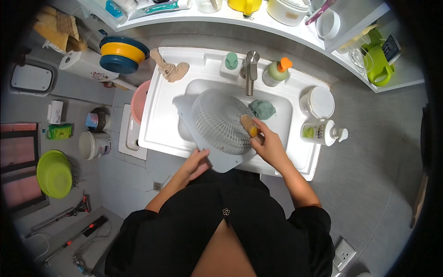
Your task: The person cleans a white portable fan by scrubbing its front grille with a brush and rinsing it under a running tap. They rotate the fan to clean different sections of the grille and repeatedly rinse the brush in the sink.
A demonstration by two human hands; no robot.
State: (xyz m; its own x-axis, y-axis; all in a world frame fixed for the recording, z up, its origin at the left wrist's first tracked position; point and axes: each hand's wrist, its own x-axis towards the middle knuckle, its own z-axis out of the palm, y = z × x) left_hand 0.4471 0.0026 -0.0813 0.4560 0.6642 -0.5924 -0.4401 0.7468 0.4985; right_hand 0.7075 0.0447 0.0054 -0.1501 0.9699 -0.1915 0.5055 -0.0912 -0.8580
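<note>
A grey plastic fan cover [220,121] with a round, ribbed grille leans tilted over the white sink [156,134], its flat rim toward me. My left hand [197,165] grips the near left edge of that rim, thumb on top. In my right hand [266,144] is a tan, oblong scrubbing brush [248,123] with a yellow spot, held against the right side of the grille. Its bristles are hidden. A wet green cloth [262,110] lies in the basin beyond my right hand. The metal faucet [250,71] stands behind the grille.
A beige cloth [170,68] lies on the sink's back left corner. Along the back stand a green-capped container [230,62] and an orange-topped pump bottle [276,74]. A white tub [317,102] and a white pump bottle [323,133] are at right. A loaded shelf [194,15] overhangs the back.
</note>
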